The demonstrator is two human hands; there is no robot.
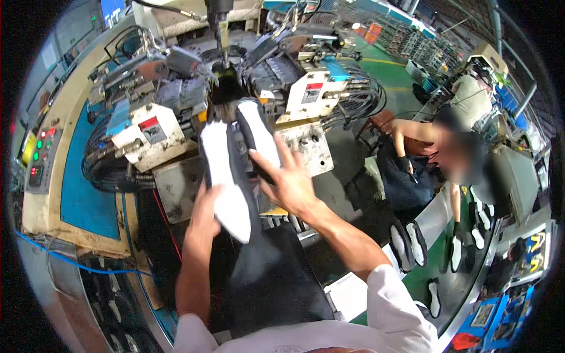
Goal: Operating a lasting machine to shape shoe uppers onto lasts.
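Observation:
Two dark shoe uppers with white undersides facing up lie side by side in front of me. The nearer, left shoe upper points its rounded end toward me. My left hand, smeared a little by motion, grips its left side, the thumb lying over the white underside. The other shoe upper sits slightly farther off to the right, its far end close to the machine's dark central clamp. Around its near end my right hand has fingers on both sides; part of that end is hidden beneath the hand.
Machine arms with cream housings and bundled black hoses flank the clamp. A control box with lit buttons stands at the left. A co-worker sits at the right, reaching toward a green conveyor belt carrying several more shoe uppers.

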